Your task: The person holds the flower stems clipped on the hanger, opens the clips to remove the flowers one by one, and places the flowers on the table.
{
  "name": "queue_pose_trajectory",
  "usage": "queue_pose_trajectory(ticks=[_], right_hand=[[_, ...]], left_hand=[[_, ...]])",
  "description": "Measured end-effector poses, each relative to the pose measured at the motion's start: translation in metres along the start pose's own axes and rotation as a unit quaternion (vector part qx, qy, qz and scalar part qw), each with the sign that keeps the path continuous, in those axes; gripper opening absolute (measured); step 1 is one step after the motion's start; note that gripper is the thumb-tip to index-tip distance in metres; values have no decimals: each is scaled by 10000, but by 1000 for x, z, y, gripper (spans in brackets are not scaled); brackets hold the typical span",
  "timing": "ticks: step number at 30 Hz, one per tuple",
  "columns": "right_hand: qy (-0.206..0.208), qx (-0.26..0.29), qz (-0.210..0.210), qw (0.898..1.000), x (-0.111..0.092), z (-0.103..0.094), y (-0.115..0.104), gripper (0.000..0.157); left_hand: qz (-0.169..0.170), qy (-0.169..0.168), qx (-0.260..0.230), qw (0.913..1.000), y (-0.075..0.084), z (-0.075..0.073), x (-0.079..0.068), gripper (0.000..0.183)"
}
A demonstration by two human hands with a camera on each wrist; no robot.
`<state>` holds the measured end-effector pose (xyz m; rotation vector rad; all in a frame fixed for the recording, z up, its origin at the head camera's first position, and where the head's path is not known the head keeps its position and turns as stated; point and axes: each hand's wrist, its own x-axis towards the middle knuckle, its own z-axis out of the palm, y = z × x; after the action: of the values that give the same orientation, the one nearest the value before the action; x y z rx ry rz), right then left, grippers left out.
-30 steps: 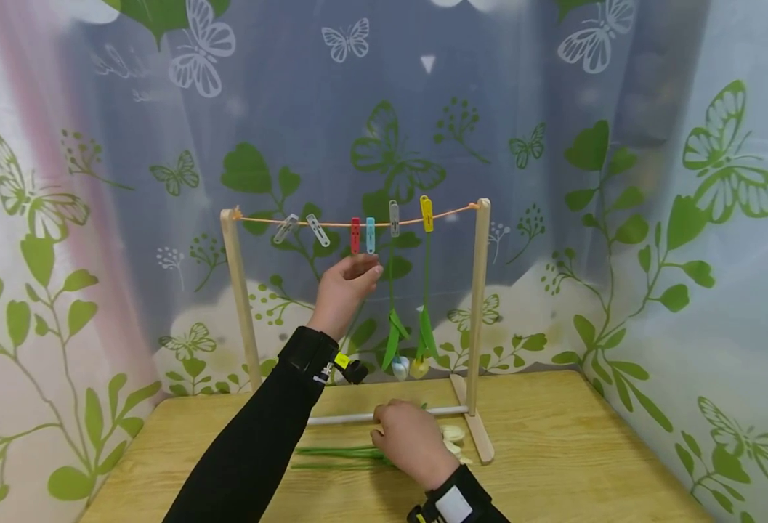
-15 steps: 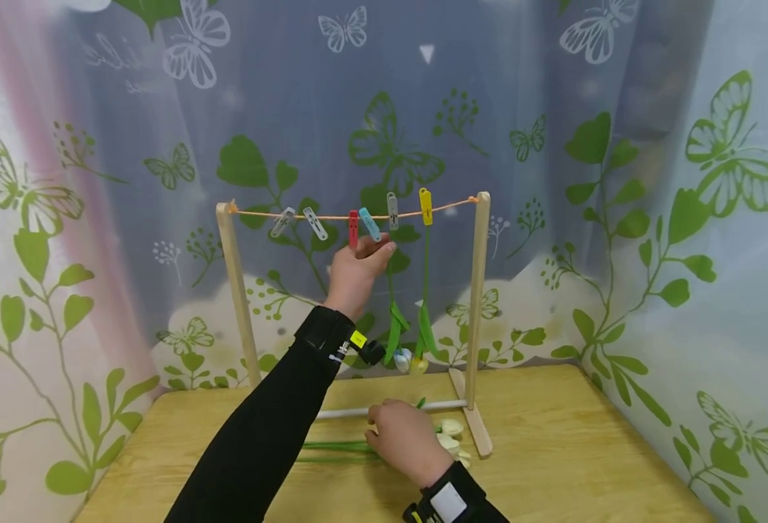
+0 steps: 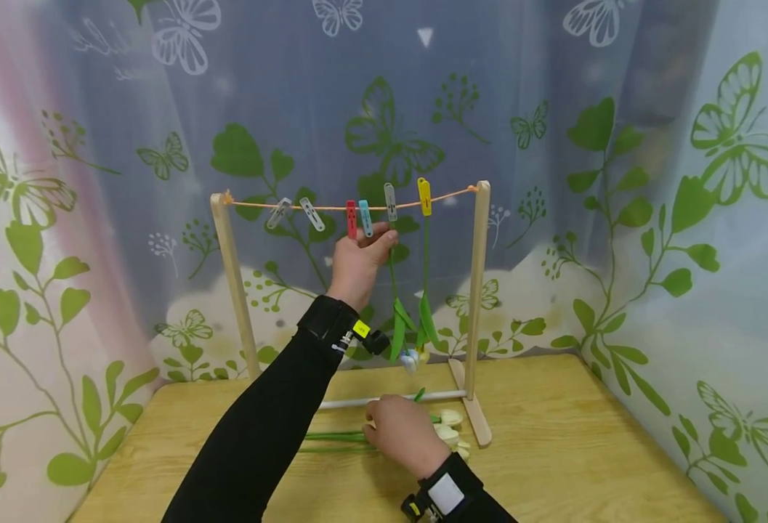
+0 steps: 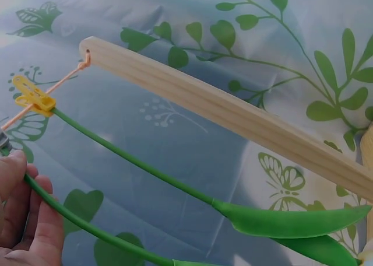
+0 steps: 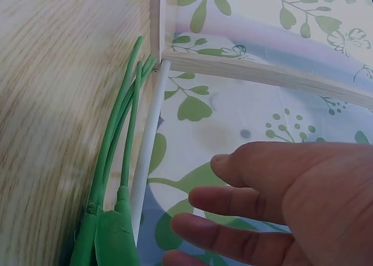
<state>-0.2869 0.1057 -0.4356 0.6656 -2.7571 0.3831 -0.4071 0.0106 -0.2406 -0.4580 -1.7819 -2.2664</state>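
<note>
clearly, wrist views alone show the left grip (image 3: 354, 267) pinching a hanging stem (image 4: 87, 226) and the right grip (image 5: 285, 202) spread.

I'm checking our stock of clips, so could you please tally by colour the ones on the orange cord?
Grey or whitish clips: 3
Red clip: 1
Blue clip: 1
Yellow clip: 1
Total: 6
</note>
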Motion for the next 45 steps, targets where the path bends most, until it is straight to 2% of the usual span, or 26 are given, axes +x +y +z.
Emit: queue_pose_trajectory(ticks=[6,13,21,35,41,45], right_hand=[[-94,8,26,10000,1,0,-1,22],[-246,74,9,9997,1,3,1,34],[-225,61,-24,9997,-1,2,-1,19],[-311,102,16,9995,-1,4,5,12],[-372,298,50,9989,0,1,8,26],[-343,411,217,9983,-2,-6,14,16]], left_hand=[[40,-33,-197,9998,1,-1,-1,30],[60,-43,-220,9997,-3,-1,-3,24],[72,-76,-100,9999,-6,-5,-6,31],[9,-55,42,10000,-6,-4,-12,32],[57,-9,101,9999,-6,-4,-12,26],[67,5,245,9997,-7,-5,-10,27]])
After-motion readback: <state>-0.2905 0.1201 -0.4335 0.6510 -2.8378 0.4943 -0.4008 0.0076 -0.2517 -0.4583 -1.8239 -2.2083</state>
